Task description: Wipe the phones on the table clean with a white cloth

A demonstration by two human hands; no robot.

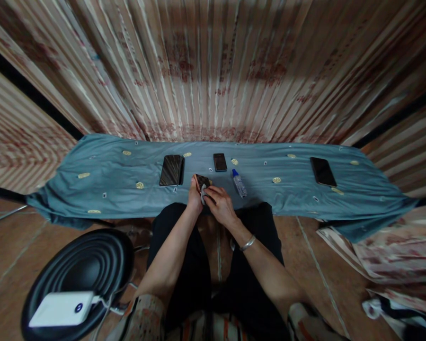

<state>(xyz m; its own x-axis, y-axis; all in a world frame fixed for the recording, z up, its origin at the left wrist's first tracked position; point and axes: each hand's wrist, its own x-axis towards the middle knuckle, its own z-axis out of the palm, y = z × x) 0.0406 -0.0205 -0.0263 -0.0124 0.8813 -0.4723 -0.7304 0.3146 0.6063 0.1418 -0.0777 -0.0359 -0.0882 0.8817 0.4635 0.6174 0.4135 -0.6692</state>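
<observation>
My left hand [194,195] is closed around a phone [201,180], tilted up just over the front of the cloth-covered table. Pinched in my right hand [219,202] is a light grey cloth [203,193], pressed against the phone's near side. A clear bottle with a blue cap [239,183] lies to the right of my hands. Beyond them rests a small dark phone [220,162]. Left of my hands is a larger dark tablet-like device [171,170], seemingly stacked on another dark item. My fingers partly hide the held phone and the cloth.
A teal patterned cloth [262,201] covers the narrow table. Another dark phone [323,171] lies far to the right. A white power bank [62,309] with a cable sits on a black round stool [117,246] at lower left. Pleated curtains [213,71] hang behind.
</observation>
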